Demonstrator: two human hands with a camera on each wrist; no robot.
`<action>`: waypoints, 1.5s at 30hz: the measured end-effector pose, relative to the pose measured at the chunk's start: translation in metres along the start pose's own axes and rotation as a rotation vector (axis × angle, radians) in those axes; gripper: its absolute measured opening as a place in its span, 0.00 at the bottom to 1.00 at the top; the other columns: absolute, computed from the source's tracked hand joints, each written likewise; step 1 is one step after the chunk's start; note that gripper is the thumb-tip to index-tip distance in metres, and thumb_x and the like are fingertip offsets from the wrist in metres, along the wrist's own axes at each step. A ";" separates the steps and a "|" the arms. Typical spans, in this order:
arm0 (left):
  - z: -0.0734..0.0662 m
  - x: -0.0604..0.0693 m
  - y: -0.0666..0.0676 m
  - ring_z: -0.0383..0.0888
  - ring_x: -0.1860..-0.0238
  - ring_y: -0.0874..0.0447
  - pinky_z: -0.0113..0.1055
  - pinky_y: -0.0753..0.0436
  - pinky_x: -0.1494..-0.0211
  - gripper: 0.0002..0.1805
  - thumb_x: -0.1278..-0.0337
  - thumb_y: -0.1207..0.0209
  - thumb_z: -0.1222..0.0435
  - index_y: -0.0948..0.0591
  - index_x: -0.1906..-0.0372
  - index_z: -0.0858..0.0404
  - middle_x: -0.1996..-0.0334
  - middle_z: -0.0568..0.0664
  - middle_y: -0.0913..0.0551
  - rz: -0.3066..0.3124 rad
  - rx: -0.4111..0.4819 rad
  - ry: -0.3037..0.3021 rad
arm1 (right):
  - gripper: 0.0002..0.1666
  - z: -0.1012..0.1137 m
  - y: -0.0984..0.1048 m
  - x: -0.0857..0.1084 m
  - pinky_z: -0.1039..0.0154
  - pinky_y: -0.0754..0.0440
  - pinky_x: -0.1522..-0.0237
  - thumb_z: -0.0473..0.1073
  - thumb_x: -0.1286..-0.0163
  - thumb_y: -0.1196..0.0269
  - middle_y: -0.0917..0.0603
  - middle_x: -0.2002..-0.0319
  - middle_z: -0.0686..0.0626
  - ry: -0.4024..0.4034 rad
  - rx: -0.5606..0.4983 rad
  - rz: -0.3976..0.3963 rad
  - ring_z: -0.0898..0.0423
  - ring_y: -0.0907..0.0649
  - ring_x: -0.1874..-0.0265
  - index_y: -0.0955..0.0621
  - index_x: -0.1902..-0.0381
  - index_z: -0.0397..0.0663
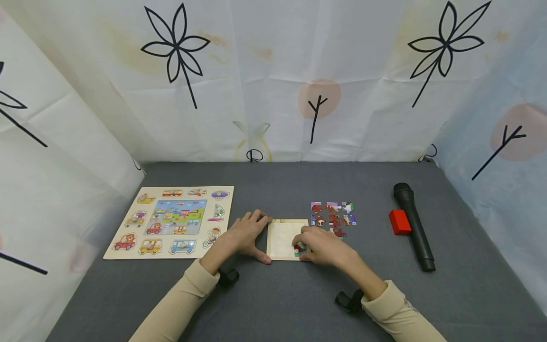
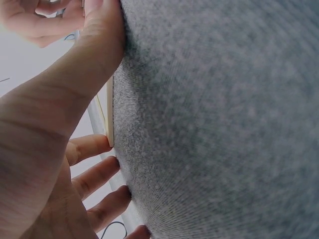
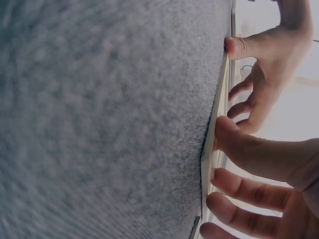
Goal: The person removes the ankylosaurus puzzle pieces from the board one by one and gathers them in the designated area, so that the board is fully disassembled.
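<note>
A shallow wooden puzzle tray point(image 1: 282, 242) with a pale raised rim lies flat on the grey table. My left hand point(image 1: 248, 236) steadies its left side, the thumb at the front corner and the index finger at the back corner. Over the tray's right side, my right hand point(image 1: 323, 245) pinches a small jigsaw piece point(image 1: 299, 248) at the front right corner. In the right wrist view, the right thumb point(image 3: 237, 142) is at the tray's edge. Several colourful loose jigsaw pieces point(image 1: 333, 214) lie behind the right hand, which partly hides the nearest.
At the left lies a large picture board point(image 1: 175, 241) with vehicle shapes. A red block point(image 1: 399, 222) sits against a black microphone point(image 1: 416, 228) at the right. Patterned white cloth point(image 1: 273, 57) hangs behind and along both sides of the table.
</note>
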State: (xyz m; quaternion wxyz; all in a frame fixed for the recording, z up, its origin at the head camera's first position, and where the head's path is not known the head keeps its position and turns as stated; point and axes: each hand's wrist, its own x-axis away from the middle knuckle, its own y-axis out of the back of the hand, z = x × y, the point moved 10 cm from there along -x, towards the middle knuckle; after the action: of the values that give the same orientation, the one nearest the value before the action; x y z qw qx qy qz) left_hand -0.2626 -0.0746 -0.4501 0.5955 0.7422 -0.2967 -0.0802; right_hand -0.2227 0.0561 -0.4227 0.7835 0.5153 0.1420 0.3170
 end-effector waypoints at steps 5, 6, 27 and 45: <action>0.000 0.000 -0.001 0.59 0.32 0.30 0.62 0.27 0.32 0.60 0.67 0.22 0.35 0.32 0.26 0.58 0.31 0.57 0.31 -0.003 -0.001 -0.003 | 0.15 0.000 0.001 -0.002 0.69 0.27 0.70 0.39 0.40 0.24 0.16 0.62 0.48 0.004 0.013 -0.005 0.62 0.25 0.72 0.11 0.54 0.47; 0.000 0.000 -0.001 0.59 0.32 0.30 0.62 0.27 0.32 0.60 0.67 0.22 0.35 0.32 0.26 0.57 0.31 0.57 0.31 -0.003 -0.003 -0.003 | 0.15 0.000 0.001 -0.002 0.69 0.26 0.69 0.39 0.40 0.24 0.16 0.62 0.48 0.006 0.016 -0.007 0.62 0.25 0.71 0.11 0.54 0.46; 0.001 0.001 -0.001 0.59 0.32 0.30 0.62 0.26 0.33 0.60 0.66 0.22 0.36 0.32 0.26 0.58 0.30 0.58 0.31 -0.004 0.007 -0.006 | 0.13 -0.022 0.033 0.019 0.70 0.27 0.66 0.37 0.37 0.27 0.19 0.64 0.52 -0.008 0.044 -0.087 0.62 0.26 0.68 0.12 0.54 0.46; 0.001 0.000 -0.001 0.60 0.31 0.30 0.63 0.27 0.32 0.61 0.66 0.22 0.36 0.33 0.25 0.58 0.30 0.58 0.32 -0.006 0.012 -0.006 | 0.18 -0.098 0.048 0.058 0.50 0.17 0.60 0.38 0.39 0.25 0.15 0.55 0.43 -0.237 0.090 -0.084 0.50 0.19 0.61 0.12 0.50 0.46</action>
State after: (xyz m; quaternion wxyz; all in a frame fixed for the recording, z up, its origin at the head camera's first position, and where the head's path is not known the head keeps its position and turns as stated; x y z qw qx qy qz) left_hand -0.2623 -0.0756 -0.4511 0.5901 0.7463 -0.2966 -0.0824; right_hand -0.2499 0.1765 -0.4153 0.7834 0.5773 0.0838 0.2143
